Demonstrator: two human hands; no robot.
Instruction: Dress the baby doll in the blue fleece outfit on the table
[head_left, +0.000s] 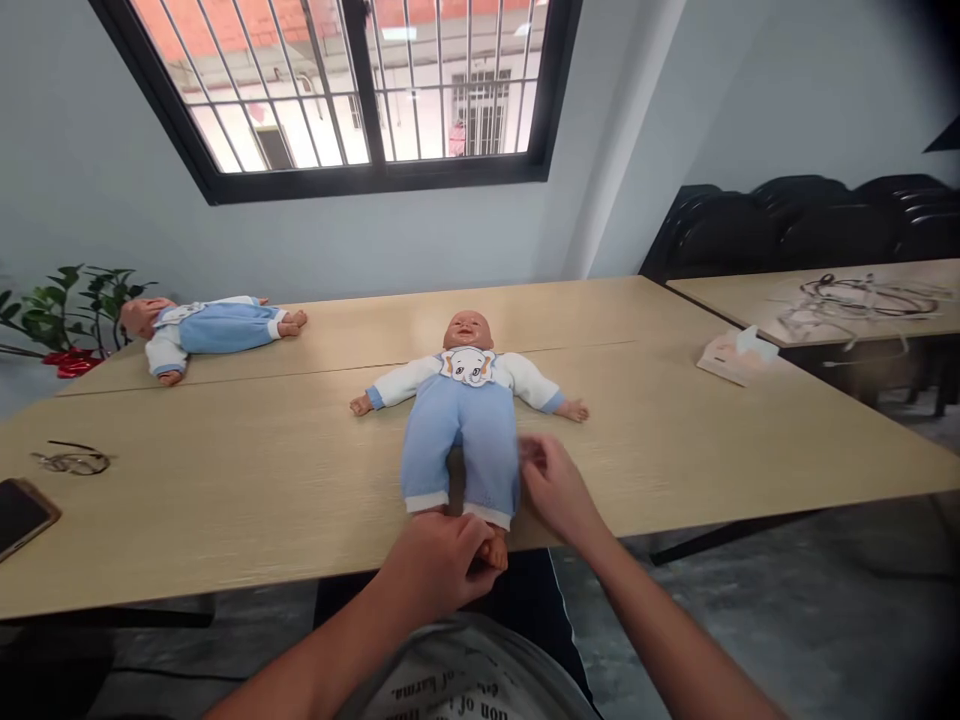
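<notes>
A baby doll (465, 420) in a blue romper with white sleeves lies on its back on the wooden table (225, 500), arms spread, feet toward me at the table's front edge. My left hand (439, 565) is closed around the doll's feet. My right hand (551, 485) rests beside the doll's left trouser leg, its fingertips touching the fabric; the fingers are slightly blurred and bent.
A second doll (210, 330) lies at the back left, next to a potted plant (67, 310). Glasses (71, 460) and a phone (19, 515) lie at the left. A tissue pack (735, 355) sits at the right, cables (862, 300) on the adjoining table, black chairs (795, 225) behind.
</notes>
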